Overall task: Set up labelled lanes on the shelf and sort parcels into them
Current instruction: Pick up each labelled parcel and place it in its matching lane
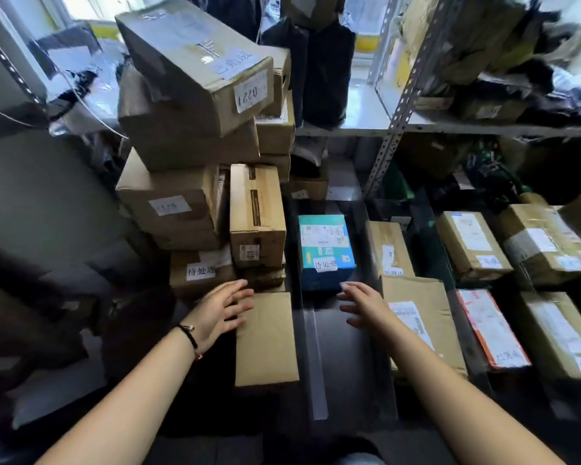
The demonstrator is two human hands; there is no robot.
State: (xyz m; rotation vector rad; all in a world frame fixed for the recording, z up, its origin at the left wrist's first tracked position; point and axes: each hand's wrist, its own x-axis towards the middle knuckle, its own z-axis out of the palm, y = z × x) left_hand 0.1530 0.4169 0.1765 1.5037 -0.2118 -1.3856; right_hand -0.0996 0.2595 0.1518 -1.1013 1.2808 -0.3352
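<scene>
Both hands are empty and wide, fingers spread and nearly straight. The left hand [220,308] has its fingertips over the far left corner of a plain brown carton [267,344]; whether they press on it or only brush it is unclear. The right hand [364,305] hovers across from it, its outer edge overlapping a flat carton with a shipping label [423,330]. Between the wrists runs the dark shelf surface [346,370], with a grey tape strip [319,374] laid along it like a lane line. Just beyond the fingertips, in the gap between the hands, sits the teal parcel [326,243], its long axis pointing away from the person and a white handwritten label [326,264] on its near end. It lies closer to the right hand's fingertips than to the left's, so a two-handed grasp would probably need the left hand to cross over the brown carton. Beyond the left hand a leaning stack of cartons [188,129] rises close by and could be knocked. More labelled cartons [473,243] lie outward of the right hand.
</scene>
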